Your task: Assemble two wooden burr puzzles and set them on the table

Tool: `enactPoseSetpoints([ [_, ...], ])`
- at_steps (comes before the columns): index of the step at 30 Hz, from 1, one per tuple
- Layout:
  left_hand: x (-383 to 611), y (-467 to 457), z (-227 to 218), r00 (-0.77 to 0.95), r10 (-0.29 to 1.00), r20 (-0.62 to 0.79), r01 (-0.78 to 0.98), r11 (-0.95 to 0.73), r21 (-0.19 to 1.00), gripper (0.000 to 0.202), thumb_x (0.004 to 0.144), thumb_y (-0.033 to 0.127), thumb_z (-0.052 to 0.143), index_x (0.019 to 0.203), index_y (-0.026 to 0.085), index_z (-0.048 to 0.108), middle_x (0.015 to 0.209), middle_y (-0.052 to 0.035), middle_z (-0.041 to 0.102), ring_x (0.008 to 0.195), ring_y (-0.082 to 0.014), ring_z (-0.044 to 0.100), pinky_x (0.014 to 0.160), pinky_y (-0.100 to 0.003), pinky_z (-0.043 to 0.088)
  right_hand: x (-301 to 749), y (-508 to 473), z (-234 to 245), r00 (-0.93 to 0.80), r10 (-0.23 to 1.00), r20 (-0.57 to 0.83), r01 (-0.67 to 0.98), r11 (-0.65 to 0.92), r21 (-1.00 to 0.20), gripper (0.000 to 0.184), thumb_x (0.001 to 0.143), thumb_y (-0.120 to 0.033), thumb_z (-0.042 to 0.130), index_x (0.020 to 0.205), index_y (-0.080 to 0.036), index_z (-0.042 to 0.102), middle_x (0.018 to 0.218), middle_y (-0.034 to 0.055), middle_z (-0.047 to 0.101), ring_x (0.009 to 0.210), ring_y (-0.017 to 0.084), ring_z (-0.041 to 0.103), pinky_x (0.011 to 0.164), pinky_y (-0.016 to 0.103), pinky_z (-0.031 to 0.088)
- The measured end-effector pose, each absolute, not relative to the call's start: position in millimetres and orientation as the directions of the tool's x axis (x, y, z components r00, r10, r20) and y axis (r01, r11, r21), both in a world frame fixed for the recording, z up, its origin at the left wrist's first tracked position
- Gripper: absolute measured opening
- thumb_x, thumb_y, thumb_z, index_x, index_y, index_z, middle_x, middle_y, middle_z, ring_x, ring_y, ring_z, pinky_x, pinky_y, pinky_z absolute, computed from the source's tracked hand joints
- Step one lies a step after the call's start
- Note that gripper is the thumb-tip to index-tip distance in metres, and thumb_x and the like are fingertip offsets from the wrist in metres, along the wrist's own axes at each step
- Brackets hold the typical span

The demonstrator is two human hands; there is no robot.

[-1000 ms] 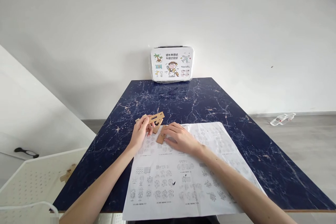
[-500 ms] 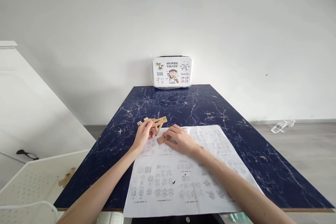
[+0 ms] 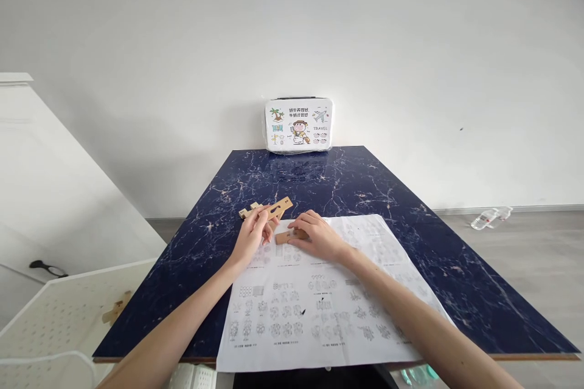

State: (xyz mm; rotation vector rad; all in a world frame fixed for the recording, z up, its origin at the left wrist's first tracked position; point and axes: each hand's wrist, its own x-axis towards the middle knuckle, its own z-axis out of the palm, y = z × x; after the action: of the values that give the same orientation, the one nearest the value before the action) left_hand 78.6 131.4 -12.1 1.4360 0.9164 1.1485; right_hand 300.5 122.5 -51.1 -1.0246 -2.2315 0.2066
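My left hand (image 3: pixel 252 237) grips a flat, slotted wooden strip (image 3: pixel 268 209) just above the dark blue marble table (image 3: pixel 328 185). The strip juts out past my fingers on both sides, its right end tilted up. My right hand (image 3: pixel 319 236) rests on the printed instruction sheet (image 3: pixel 319 304) and pinches a smaller wooden piece (image 3: pixel 285 237) lying flat on the paper. The two pieces are close together but apart.
A white illustrated case (image 3: pixel 298 124) stands against the wall at the table's far edge. A white perforated tray (image 3: pixel 55 316) with a wooden piece (image 3: pixel 114 311) sits at lower left. A clear plastic bottle (image 3: pixel 490 217) lies on the floor at right.
The small piece under my right hand has turned from tilted to flat on the paper. My left hand has lifted the strip's right end slightly. The view has shifted a little.
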Motion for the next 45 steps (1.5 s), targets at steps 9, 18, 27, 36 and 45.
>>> enactPoseSetpoints([
  [9,83,129,-16,0.291,0.934,0.209,0.054,-0.234,0.971,0.045,0.101,0.057,0.056,0.123,0.018,0.058,0.098,-0.0083,0.072,0.052,-0.0100,0.056,0.041,-0.022,0.039,308,128,-50,-0.422,0.765,0.485,0.649,0.629,-0.428,0.011,0.099,-0.028,0.067,0.094,-0.020,0.063,0.093,0.0059,0.068,0.083,0.021,0.061,0.073,0.032,0.048],
  [18,87,136,-23,0.270,0.925,0.267,0.057,-0.292,0.955,0.048,0.100,0.059,0.057,0.123,0.017,0.058,0.104,-0.0117,0.074,0.055,-0.0121,0.062,0.042,-0.023,0.042,300,120,-30,0.028,0.938,0.346,0.399,0.307,-0.864,0.035,0.098,-0.058,0.056,0.090,-0.024,0.055,0.057,-0.0060,0.052,0.045,0.013,0.047,0.048,0.025,0.035],
  [27,86,135,-17,0.204,0.937,0.284,0.039,-0.297,0.954,0.050,0.100,0.059,0.058,0.126,0.016,0.058,0.118,-0.0187,0.075,0.068,-0.0179,0.073,0.049,-0.025,0.048,296,118,-28,0.007,0.959,0.284,0.098,0.282,-0.954,0.042,0.093,-0.065,0.060,0.093,-0.025,0.051,0.060,-0.0082,0.043,0.044,0.011,0.042,0.043,0.024,0.034],
  [36,90,131,-19,0.240,0.898,0.369,0.066,-0.395,0.916,0.044,0.104,0.050,0.057,0.130,0.015,0.058,0.125,-0.0178,0.073,0.090,-0.0243,0.079,0.067,-0.031,0.060,285,116,-38,-0.148,0.943,0.298,0.094,0.313,-0.945,0.036,0.097,-0.060,0.057,0.096,-0.024,0.053,0.062,-0.0085,0.044,0.045,0.010,0.042,0.045,0.024,0.036],
  [45,89,128,-20,0.251,0.848,0.467,0.127,-0.507,0.853,0.035,0.106,0.043,0.055,0.131,0.018,0.059,0.114,-0.0119,0.077,0.091,-0.0218,0.077,0.086,-0.039,0.063,287,111,-32,-0.200,0.953,0.226,0.035,0.238,-0.971,0.039,0.096,-0.062,0.059,0.091,-0.024,0.048,0.060,-0.0101,0.041,0.041,0.009,0.039,0.042,0.024,0.034],
])
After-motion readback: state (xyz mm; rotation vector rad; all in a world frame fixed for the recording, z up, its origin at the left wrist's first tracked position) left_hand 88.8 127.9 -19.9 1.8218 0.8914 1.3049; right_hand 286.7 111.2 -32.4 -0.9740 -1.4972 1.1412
